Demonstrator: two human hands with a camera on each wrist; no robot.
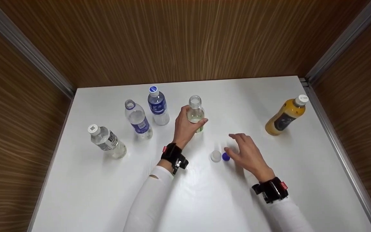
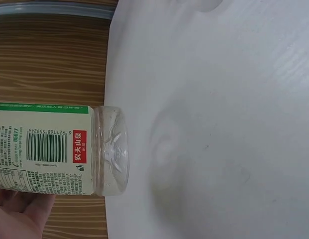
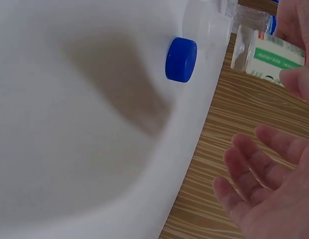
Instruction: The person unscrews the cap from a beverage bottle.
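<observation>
My left hand [image 1: 184,128] grips a clear, uncapped bottle [image 1: 195,111] around its body, near the middle of the table. The left wrist view shows its white-and-green label [image 2: 50,149], with a shadow on the white surface past the base. My right hand [image 1: 249,155] hovers over the table with fingers spread and nothing in its grasp. Just left of its thumb lies a blue cap [image 1: 226,157], seen larger in the right wrist view. Beside that cap is a whitish cap [image 1: 215,156].
On the left stand a white-capped clear bottle [image 1: 108,141], an uncapped bottle with a purple label [image 1: 138,119], and a blue-capped bottle [image 1: 158,108]. A white-capped orange drink bottle [image 1: 283,116] stands at the right. Wood-grain panels [image 1: 185,42] enclose the white table [image 1: 85,199].
</observation>
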